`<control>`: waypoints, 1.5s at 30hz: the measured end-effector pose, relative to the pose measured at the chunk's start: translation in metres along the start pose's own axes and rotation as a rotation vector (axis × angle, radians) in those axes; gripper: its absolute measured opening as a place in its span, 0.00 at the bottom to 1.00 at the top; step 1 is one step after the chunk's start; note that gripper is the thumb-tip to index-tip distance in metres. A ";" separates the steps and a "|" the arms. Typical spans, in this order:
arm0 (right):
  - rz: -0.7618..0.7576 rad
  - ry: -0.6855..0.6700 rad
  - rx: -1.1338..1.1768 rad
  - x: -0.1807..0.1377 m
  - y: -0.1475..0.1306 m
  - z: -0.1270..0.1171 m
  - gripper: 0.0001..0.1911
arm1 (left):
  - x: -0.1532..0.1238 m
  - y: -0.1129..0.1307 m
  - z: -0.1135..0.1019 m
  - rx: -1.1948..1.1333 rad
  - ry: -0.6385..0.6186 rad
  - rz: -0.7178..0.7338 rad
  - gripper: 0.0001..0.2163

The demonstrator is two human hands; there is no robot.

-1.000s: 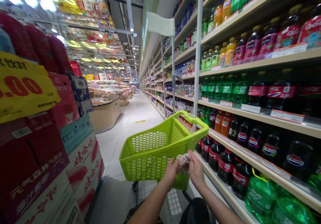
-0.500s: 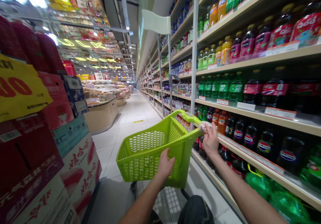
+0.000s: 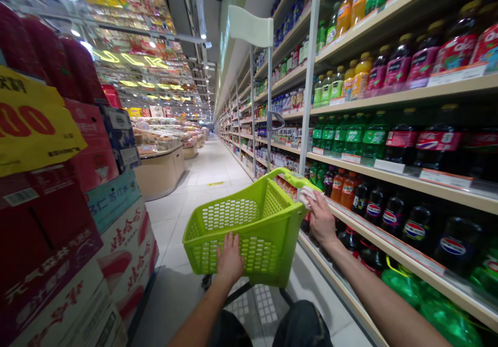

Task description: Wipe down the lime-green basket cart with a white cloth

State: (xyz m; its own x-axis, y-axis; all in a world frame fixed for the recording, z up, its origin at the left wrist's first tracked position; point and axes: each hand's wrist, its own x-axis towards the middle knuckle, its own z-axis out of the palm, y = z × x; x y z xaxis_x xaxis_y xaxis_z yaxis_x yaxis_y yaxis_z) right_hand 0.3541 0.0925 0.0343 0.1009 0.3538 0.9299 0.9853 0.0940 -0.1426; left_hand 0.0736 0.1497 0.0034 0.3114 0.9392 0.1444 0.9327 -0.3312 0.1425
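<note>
A lime-green shopping cart [image 3: 280, 256] with perforated basket walls stands right in front of me. My left hand [image 3: 230, 260] is at the basket's near side wall, its fingers stretched upward and holding nothing. At the right end of the cart's handle, my right hand [image 3: 322, 218] is closed on a crumpled whitish cloth [image 3: 307, 196] pressed against the green plastic near the upper corner. Part of the cloth is hidden under the fingers.
Shelves of soft-drink bottles [image 3: 412, 227] run along the right, close to my right arm. Stacked drink cartons [image 3: 128, 243] with a yellow price sign [image 3: 35, 121] rise at left. A rounded display counter [image 3: 159, 173] stands beyond, along the tiled aisle [image 3: 202, 165].
My left hand has shifted left along the basket side, and its fingers now point up. The right hand and cloth have slid slightly left at the handle end.
</note>
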 end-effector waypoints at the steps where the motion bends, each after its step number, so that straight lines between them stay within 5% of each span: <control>1: -0.041 -0.038 -0.004 -0.006 0.000 0.002 0.22 | 0.000 0.000 -0.001 -0.003 0.003 0.003 0.31; 6: -0.309 -0.295 0.056 -0.056 -0.021 0.018 0.22 | 0.002 -0.006 -0.005 -0.021 -0.005 0.038 0.33; 11: -0.200 -0.141 0.072 -0.029 -0.053 0.029 0.23 | -0.002 -0.013 -0.002 -0.019 -0.011 0.016 0.32; 17: -0.417 -0.319 0.111 -0.068 -0.100 0.060 0.21 | -0.016 -0.025 -0.003 -0.022 -0.028 0.042 0.32; 23: -0.380 -0.254 0.125 -0.050 -0.143 0.078 0.22 | -0.026 -0.054 -0.002 -0.006 -0.023 -0.029 0.32; 30: -0.558 -0.344 0.166 -0.087 -0.182 0.113 0.16 | -0.038 -0.093 0.000 -0.014 -0.055 -0.090 0.32; 35: -0.507 -0.318 0.212 -0.064 -0.235 0.138 0.16 | -0.042 -0.125 0.003 0.031 -0.039 -0.209 0.31; 41: -0.562 -0.471 0.255 -0.108 -0.233 0.153 0.13 | -0.047 -0.142 0.008 0.028 -0.072 -0.219 0.31; 45: -0.495 -0.416 0.264 -0.077 -0.237 0.142 0.16 | -0.038 -0.135 0.005 0.028 -0.063 -0.228 0.30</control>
State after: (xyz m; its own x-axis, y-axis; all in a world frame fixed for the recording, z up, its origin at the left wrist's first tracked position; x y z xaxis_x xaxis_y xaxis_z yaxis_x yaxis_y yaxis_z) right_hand 0.0935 0.1753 -0.0520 -0.4647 0.5329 0.7072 0.8299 0.5407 0.1379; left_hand -0.0630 0.1588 -0.0263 0.1016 0.9936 0.0499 0.9847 -0.1076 0.1373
